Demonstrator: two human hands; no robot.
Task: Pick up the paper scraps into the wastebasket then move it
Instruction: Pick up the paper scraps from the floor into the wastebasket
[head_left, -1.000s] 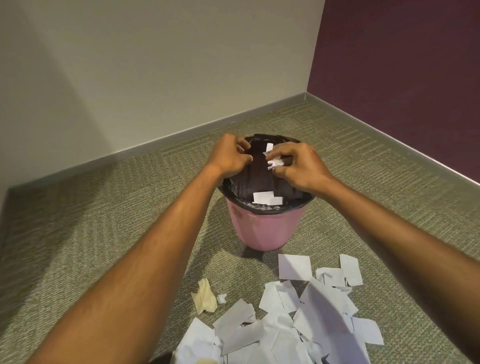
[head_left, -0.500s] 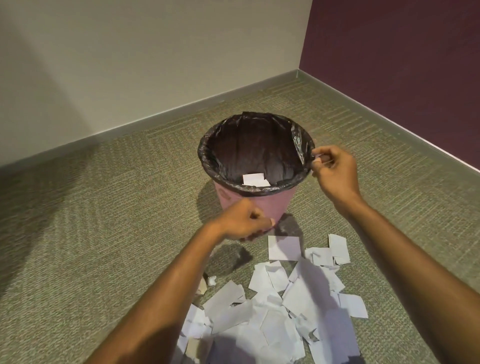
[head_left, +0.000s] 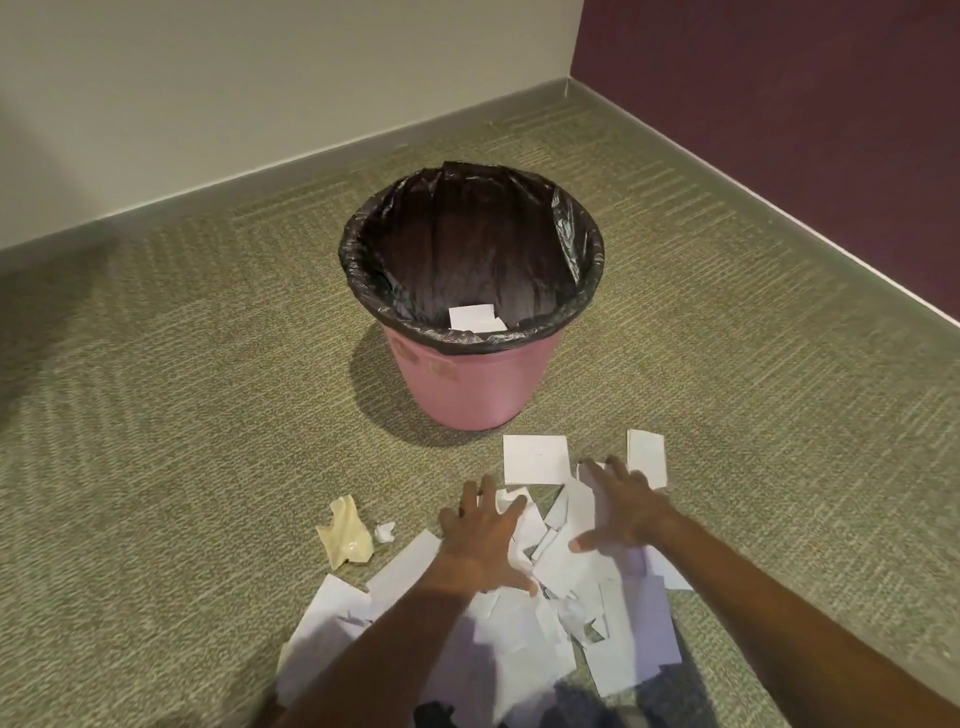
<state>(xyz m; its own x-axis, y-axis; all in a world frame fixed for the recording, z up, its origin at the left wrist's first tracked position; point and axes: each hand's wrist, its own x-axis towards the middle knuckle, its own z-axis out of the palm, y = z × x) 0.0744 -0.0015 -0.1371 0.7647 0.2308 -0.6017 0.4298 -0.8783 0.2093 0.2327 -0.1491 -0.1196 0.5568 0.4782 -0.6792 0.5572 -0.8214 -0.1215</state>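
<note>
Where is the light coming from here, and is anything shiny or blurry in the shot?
Head view: the wastebasket casts a soft shadow leftward on the carpet, so light likely comes from the right. Head view: glare streaks the black liner on its right inner side. Head view: the left hand and right hand look slightly motion-blurred over the paper scraps.

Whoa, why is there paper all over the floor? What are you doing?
A person is cleaning paper scraps off the carpet into a pink wastebasket lined with a black bag. The left hand and right hand are both spread open over the pile, holding nothing yet. A few white pieces lie inside the wastebasket, but most are in front of it, with a crumpled yellowish piece off to the left.
</note>
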